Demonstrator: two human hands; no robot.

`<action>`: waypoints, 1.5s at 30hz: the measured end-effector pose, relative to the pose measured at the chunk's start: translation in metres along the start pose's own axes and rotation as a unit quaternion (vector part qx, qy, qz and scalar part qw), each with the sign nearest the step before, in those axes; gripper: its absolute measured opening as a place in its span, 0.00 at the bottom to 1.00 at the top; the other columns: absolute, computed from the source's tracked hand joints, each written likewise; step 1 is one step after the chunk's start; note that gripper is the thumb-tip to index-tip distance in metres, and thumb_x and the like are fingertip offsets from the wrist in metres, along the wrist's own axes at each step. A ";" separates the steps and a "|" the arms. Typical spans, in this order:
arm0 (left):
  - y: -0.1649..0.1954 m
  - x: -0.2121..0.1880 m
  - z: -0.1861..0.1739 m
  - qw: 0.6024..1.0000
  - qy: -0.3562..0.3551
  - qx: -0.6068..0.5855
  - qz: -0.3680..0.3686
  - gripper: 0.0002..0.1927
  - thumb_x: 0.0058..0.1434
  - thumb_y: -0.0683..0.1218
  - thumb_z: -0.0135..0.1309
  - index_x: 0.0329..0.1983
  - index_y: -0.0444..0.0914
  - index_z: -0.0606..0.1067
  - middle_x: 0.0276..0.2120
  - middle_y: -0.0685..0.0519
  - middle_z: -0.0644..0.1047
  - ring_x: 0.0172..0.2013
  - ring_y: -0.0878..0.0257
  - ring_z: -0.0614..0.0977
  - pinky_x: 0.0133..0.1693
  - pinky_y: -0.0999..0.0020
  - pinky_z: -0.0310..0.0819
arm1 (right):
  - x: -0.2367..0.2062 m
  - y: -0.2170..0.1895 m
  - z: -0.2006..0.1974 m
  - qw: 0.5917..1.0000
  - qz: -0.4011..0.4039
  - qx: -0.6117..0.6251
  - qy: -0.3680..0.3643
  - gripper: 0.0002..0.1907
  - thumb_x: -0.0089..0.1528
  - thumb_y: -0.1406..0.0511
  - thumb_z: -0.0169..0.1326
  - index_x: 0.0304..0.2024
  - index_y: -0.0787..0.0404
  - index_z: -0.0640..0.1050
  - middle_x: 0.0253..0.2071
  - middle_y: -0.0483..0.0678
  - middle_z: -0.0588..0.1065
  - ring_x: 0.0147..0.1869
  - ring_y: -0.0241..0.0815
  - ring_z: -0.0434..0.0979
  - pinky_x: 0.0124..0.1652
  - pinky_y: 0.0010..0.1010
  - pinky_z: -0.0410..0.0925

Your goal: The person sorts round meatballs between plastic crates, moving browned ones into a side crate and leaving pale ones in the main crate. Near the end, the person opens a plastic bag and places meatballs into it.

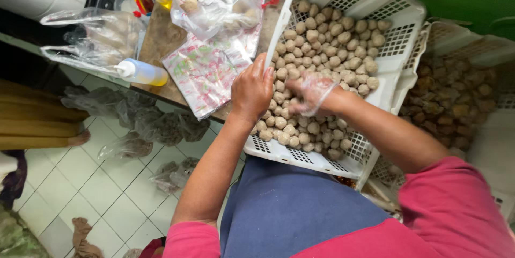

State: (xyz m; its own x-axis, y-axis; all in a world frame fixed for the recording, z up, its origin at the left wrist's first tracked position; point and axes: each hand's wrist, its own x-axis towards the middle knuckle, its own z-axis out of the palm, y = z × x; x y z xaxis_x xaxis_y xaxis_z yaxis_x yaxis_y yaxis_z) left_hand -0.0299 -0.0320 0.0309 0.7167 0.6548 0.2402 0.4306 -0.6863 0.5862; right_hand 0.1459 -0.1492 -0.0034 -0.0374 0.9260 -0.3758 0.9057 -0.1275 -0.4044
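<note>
Left hand [252, 90]: bare, seen from the back, resting on the near-left part of the heap of meatballs. Fingers curled downward and close together; fingertips touch the balls. Whether they enclose one cannot be told.
Right hand [314, 93]: covered by a thin clear plastic glove, lowered onto the heap just beside the left hand. Fingers bent and narrowly spread, in contact with the balls; a grip cannot be confirmed through the crinkled film.
Meatballs [335, 43]: pale beige, round, piled loosely across the crate.
White crate [399, 38]: perforated plastic, tilted toward the person, lower edge over the lap.
Second crate [456, 94]: to the right, holds darker brown pieces.
Printed plastic bags [206, 73]: flat stack on the counter, left of the left hand.
Squeeze bottle [140, 72]: lies on its side at the counter edge.
</note>
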 end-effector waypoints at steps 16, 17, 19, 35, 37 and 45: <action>-0.009 -0.004 0.004 1.000 0.001 -0.008 0.010 0.19 0.71 0.48 0.48 0.61 0.33 0.71 0.44 0.39 0.81 0.42 0.41 0.82 0.44 0.48 0.75 | 0.008 0.081 0.008 0.904 0.401 0.145 0.044 0.43 0.61 0.35 0.48 0.68 0.55 0.69 0.70 0.63 0.60 0.73 0.64 0.56 0.67 0.55 0.54; -0.009 -0.004 0.003 1.000 0.007 -0.004 0.015 0.19 0.70 0.48 0.48 0.61 0.33 0.71 0.43 0.40 0.81 0.42 0.41 0.83 0.44 0.48 0.76 | 0.004 0.065 0.014 0.903 0.399 0.153 0.045 0.45 0.61 0.34 0.47 0.69 0.53 0.68 0.71 0.63 0.58 0.75 0.64 0.54 0.68 0.56 0.52; -0.009 -0.005 0.000 1.000 0.007 -0.006 0.017 0.20 0.70 0.48 0.48 0.60 0.34 0.71 0.42 0.40 0.81 0.40 0.41 0.83 0.43 0.48 0.75 | 0.000 0.033 0.029 0.900 0.399 0.158 0.077 0.45 0.61 0.33 0.47 0.70 0.52 0.67 0.71 0.63 0.59 0.74 0.65 0.57 0.69 0.55 0.54; -0.030 -0.012 -0.007 0.999 0.011 -0.024 0.047 0.20 0.69 0.49 0.49 0.60 0.34 0.70 0.39 0.42 0.80 0.40 0.43 0.82 0.43 0.47 0.72 | -0.068 -0.074 0.102 0.791 0.474 0.284 0.262 0.40 0.63 0.51 0.57 0.75 0.46 0.60 0.80 0.57 0.45 0.80 0.57 0.49 0.74 0.49 0.52; -0.031 -0.012 -0.006 0.999 0.006 -0.013 0.040 0.20 0.69 0.50 0.49 0.60 0.34 0.69 0.39 0.42 0.80 0.40 0.43 0.82 0.43 0.47 0.71 | -0.068 -0.086 0.101 0.745 0.489 0.395 0.222 0.40 0.64 0.50 0.55 0.77 0.44 0.58 0.82 0.56 0.42 0.83 0.59 0.42 0.73 0.55 0.44; -0.032 -0.012 -0.005 0.999 0.006 -0.016 0.031 0.21 0.69 0.50 0.48 0.60 0.34 0.69 0.39 0.42 0.79 0.39 0.43 0.82 0.42 0.46 0.72 | 0.032 -0.063 0.071 0.644 0.364 0.648 0.183 0.51 0.60 0.50 0.57 0.77 0.46 0.43 0.78 0.57 0.53 0.78 0.59 0.55 0.67 0.60 0.56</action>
State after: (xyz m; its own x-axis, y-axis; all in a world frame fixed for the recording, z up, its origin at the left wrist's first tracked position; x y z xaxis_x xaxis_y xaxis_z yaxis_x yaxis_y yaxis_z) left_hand -0.0549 -0.0159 0.0135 0.7349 0.6146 0.2866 0.3670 -0.7159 0.5940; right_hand 0.0573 -0.1373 -0.0492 0.5143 0.4442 -0.7337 -0.4940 -0.5459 -0.6767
